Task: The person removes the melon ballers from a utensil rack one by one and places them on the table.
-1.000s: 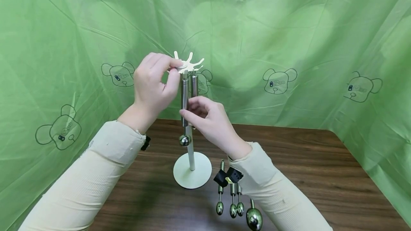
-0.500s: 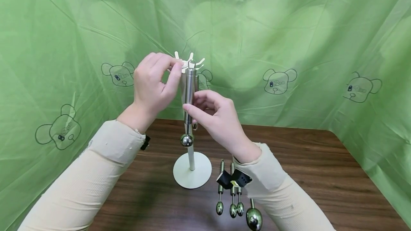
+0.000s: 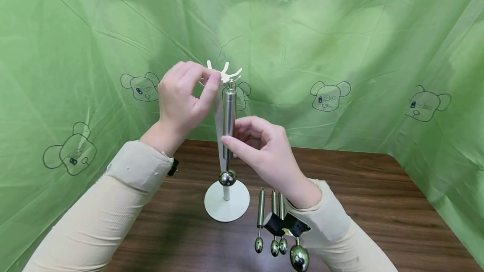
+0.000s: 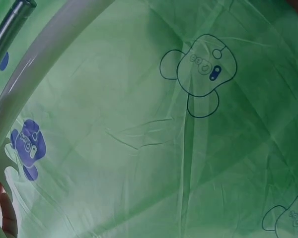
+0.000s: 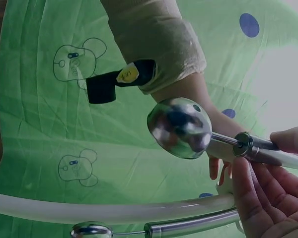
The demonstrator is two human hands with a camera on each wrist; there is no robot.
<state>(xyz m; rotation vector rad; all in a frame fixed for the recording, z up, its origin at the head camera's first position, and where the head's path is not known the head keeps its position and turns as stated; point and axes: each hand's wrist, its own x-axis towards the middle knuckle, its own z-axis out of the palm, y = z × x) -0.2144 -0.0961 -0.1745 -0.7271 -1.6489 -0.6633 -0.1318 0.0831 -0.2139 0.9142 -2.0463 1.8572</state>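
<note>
My left hand [image 3: 181, 91] pinches the pronged top of a white stand [image 3: 227, 205] between thumb and fingertips. In the left wrist view, its fingers [image 4: 8, 218] appear at the lower left. A steel melon baller [image 3: 229, 112] is upright in my right hand [image 3: 268, 150], which pinches its tubular handle. The rounded shiny head [image 5: 181, 129] points down. Its hanging loop is close to the prongs [image 3: 227, 70]; I cannot tell whether it touches one. Beside the white pole in the right wrist view is a second melon baller [image 5: 188, 223], mostly hidden in the head view.
On the brown wooden table [image 3: 340, 179], several slimmer metal utensils [image 3: 261, 209] and one larger, round-headed one [image 3: 300, 257] lie below my right forearm, which partly covers them. A green cloth [image 3: 283, 45] encloses the back and sides.
My right hand has moved the melon baller right from the stand's front left, lifting it slightly and then lowering it. My left hand keeps its place on the stand's top.
</note>
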